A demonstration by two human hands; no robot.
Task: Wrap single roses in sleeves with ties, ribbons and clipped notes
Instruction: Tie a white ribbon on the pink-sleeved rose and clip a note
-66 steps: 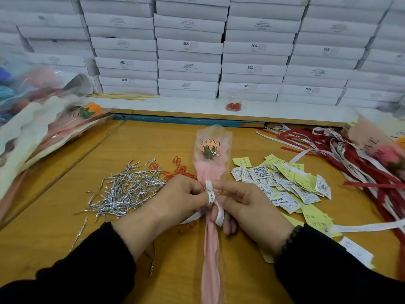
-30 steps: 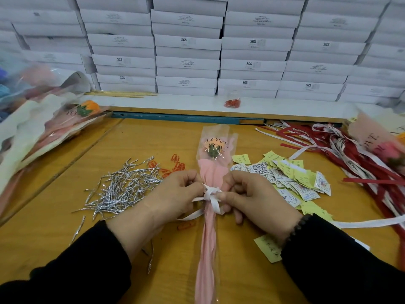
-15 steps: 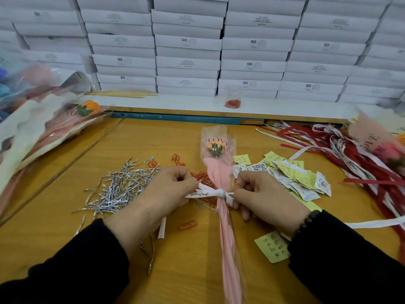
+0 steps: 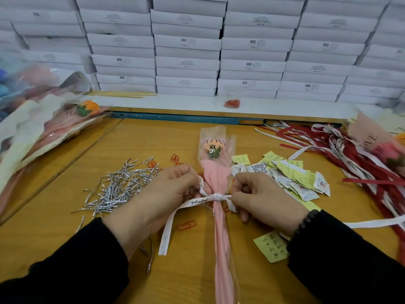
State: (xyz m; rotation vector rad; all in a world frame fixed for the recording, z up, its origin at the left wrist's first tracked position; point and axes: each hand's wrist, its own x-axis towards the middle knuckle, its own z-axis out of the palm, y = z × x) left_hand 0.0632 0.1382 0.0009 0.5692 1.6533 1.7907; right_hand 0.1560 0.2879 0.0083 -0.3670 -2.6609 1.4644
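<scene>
Moved: a moment back I had both hands bunched over a loose loop of white ribbon at the sleeve's neck; now my left hand and right hand have drawn apart and the loop has closed into a small knot.
Left hand: fingers curled, pinching the ribbon's upper left strand; a long printed tail falls away below the hand toward my sleeve.
Right hand: fingers curled, pinching the short end just right of the knot.
Task thing: the wrapped rose lies between my hands, bloom away from me, pink sleeve running back toward me, the knot cinching its narrow waist.
Meaning: I judge the ribbon step nearly done; the knot may want one more tug, then a note gets clipped on.
Beyond the right hand: a heap of notes, yellow slips and printed tags, with one yellow slip by my right wrist.
Under and near the hands: loose paper clips, one just below the knot.
Beyond the left hand: a pile of silver twist ties.
Far right: spare ribbons, red and white, tangled.
In the way: the long tail may snag on the clips; nothing blocks my reach to the notes.
</scene>
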